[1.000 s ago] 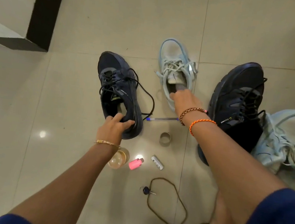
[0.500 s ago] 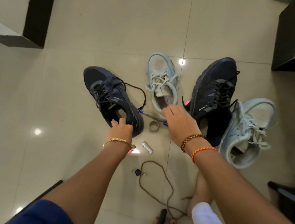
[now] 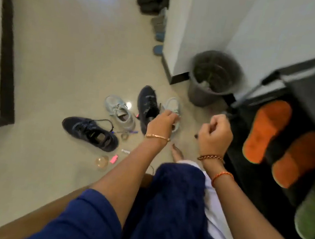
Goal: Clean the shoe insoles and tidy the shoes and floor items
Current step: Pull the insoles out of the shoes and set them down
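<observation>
Head view: four sneakers lie on the tiled floor (image 3: 61, 58), two dark ones (image 3: 89, 133) (image 3: 147, 106) and two pale ones (image 3: 121, 110) (image 3: 172, 106). The left hand (image 3: 162, 121) reaches with curled fingers to the right pale sneaker; grip unclear. The right hand (image 3: 215, 133) is fisted, apparently empty. Open tile stretches left and far; a bin (image 3: 212, 76) and shoe rack (image 3: 279, 154) crowd the right.

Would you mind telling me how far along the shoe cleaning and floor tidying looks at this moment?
Nothing looks finished. In hand: the left hand reaches to the light blue sneaker beside the upright dark navy sneaker; whether it grips is blurred. The right hand is curled, apparently empty. Left: another dark navy sneaker, another pale sneaker, the blue pen, tape ring, pink lighter and clear glass lie scattered on the floor.
</observation>
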